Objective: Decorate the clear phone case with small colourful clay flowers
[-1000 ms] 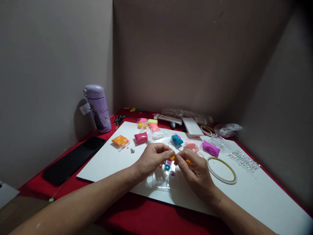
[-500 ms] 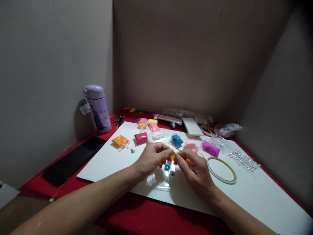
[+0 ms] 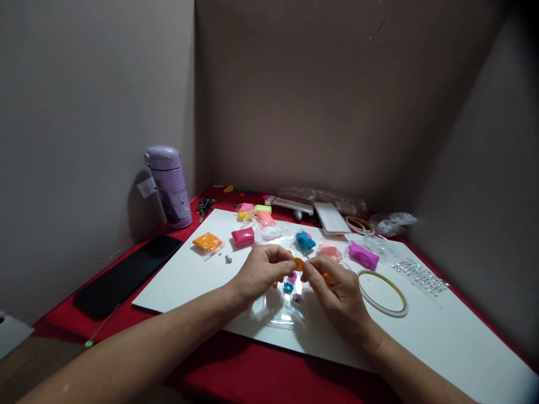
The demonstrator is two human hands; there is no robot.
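Observation:
My left hand [image 3: 261, 273] and my right hand [image 3: 334, 294] meet over the white board [image 3: 189, 275], both pinching a small orange clay piece [image 3: 298, 263] between thumb and fingertips. A second bit of orange clay [image 3: 327, 277] shows in my right hand's fingers. Just below the hands lie tiny shaped clay bits: a pink one [image 3: 292, 276], a blue ring [image 3: 288, 287] and a pale one [image 3: 297, 298], on a clear plastic sheet [image 3: 280, 308].
Bagged clay lies on the board: orange [image 3: 207, 242], red [image 3: 243, 237], blue [image 3: 305, 241], purple [image 3: 362, 255]. A tape ring [image 3: 382, 292] and gem stickers [image 3: 420, 275] sit right. A lilac bottle [image 3: 169, 186] and a black phone [image 3: 126, 275] stand left on the red cloth.
The orange piece between my fingertips has been pressed flatter and lifted slightly. Both hands stay in about the same place.

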